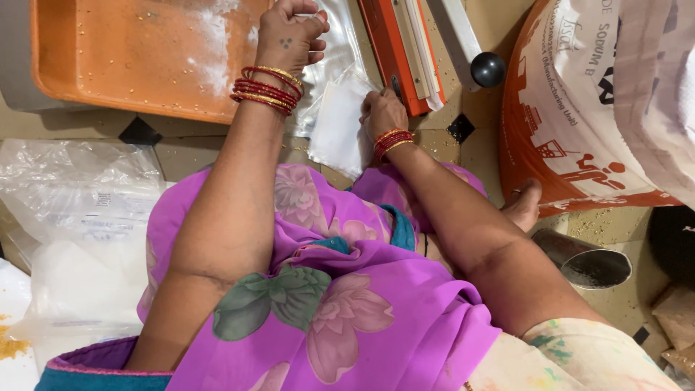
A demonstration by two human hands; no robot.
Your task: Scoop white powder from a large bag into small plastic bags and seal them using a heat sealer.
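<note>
Clear plastic pouch [329,51] is pinched at its top edge by left hand [289,36], above the orange tray [123,54]. White filled packet [339,127] (on the floor tiles) is pressed under right hand [382,112], fingers curled, beside the orange heat sealer [398,51].

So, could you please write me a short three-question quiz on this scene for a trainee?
1. True or false: the left hand lies flat on the floor.
2. What does the right hand rest on?
3. The metal scoop lies: A) in the orange tray, B) on the floor by the printed sack, C) on the heat sealer.

Key: 1 false, it pinches clear plastic. 2 the small white pouch. 3 B.
</note>
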